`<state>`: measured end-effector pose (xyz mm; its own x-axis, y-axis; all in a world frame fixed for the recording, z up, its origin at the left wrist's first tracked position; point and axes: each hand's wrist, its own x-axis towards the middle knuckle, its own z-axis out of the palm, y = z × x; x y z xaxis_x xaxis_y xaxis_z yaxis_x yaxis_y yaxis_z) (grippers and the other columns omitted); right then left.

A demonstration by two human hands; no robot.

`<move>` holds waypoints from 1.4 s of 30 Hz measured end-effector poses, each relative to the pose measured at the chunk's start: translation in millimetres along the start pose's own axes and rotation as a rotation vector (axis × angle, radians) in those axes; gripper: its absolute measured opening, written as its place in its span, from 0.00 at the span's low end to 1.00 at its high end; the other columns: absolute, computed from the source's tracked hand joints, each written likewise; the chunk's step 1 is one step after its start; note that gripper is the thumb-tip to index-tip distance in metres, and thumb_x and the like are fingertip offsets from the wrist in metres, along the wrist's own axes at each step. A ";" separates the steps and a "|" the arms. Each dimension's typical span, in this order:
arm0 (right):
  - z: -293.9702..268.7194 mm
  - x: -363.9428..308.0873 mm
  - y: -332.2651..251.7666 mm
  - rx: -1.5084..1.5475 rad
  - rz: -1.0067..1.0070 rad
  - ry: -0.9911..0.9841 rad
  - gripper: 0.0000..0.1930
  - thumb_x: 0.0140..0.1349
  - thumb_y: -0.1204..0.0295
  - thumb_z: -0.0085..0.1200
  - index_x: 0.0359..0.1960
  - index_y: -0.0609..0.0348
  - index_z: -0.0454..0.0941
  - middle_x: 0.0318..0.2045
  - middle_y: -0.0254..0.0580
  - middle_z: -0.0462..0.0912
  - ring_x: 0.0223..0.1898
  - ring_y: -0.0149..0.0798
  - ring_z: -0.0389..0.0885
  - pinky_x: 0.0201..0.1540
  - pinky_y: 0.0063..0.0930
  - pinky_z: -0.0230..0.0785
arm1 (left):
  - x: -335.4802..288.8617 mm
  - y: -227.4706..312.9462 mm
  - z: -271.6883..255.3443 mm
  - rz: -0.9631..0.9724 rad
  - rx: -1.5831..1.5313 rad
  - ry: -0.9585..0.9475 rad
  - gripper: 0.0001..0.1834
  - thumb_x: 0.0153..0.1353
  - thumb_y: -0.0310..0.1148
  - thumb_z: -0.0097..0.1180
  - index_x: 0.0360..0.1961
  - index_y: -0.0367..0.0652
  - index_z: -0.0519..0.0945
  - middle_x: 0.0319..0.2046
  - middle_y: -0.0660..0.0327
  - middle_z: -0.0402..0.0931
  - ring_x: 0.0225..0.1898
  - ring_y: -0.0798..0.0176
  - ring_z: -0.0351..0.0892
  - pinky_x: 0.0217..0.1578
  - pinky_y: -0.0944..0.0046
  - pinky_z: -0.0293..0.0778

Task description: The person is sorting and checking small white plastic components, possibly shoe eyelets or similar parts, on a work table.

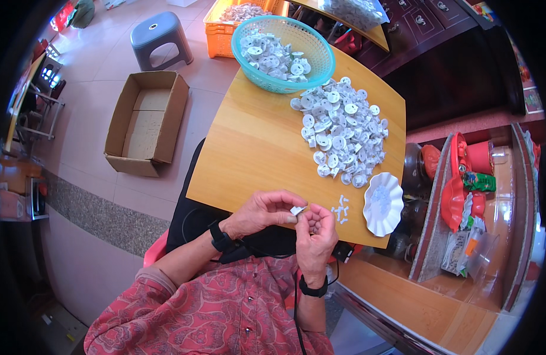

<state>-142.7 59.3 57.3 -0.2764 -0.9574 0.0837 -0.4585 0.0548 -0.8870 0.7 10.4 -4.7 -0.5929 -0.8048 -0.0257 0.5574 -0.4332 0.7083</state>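
Over the near edge of the table, my left hand (261, 212) pinches a small white plastic part (296, 210) between thumb and fingers. My right hand (316, 236) is right beside it, thumb and fingertips pressed together close to the part; anything they grip is too small to make out. Several small white plastic pegs (340, 210) lie on the table just right of my hands. Beyond them spreads a big heap of white round plastic parts (344, 130). A white scalloped dish (391, 223) at the right edge holds small pale-blue translucent pieces (381, 200).
A turquoise basket (325, 59) of similar white parts stands at the far end of the wooden table (243, 142). Left on the floor are an open cardboard box (177, 118) and a grey stool (154, 29). An orange crate (219, 44) sits behind; a cluttered shelf (492, 236) is at right.
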 end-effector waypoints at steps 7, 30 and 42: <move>0.7 1.0 -2.4 0.281 0.206 -0.044 0.12 0.65 0.79 0.57 0.48 0.68 0.72 0.31 0.39 0.80 0.30 0.27 0.80 0.32 0.22 0.75 | -2.2 3.9 0.6 -0.070 -0.132 0.070 0.17 0.64 0.22 0.59 0.55 0.36 0.78 0.46 0.61 0.81 0.48 0.69 0.80 0.53 0.68 0.77; 5.9 -1.3 3.2 0.149 0.057 0.038 0.09 0.63 0.79 0.59 0.42 0.66 0.72 0.30 0.38 0.80 0.29 0.28 0.79 0.33 0.23 0.74 | -2.0 0.0 1.7 -0.027 -0.046 0.066 0.17 0.64 0.22 0.60 0.54 0.36 0.78 0.47 0.60 0.81 0.49 0.68 0.80 0.53 0.66 0.77; 9.3 -2.6 -0.9 0.307 0.125 0.037 0.09 0.66 0.78 0.56 0.44 0.67 0.70 0.34 0.41 0.80 0.29 0.29 0.80 0.33 0.22 0.76 | -1.8 2.9 4.0 -0.029 -0.058 0.101 0.17 0.64 0.23 0.60 0.54 0.36 0.78 0.45 0.61 0.82 0.46 0.70 0.81 0.51 0.68 0.77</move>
<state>-133.7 59.1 53.7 -0.3478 -0.9373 -0.0232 -0.1445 0.0781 -0.9864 1.0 12.2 0.2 -0.5491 -0.8272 -0.1190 0.5749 -0.4773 0.6646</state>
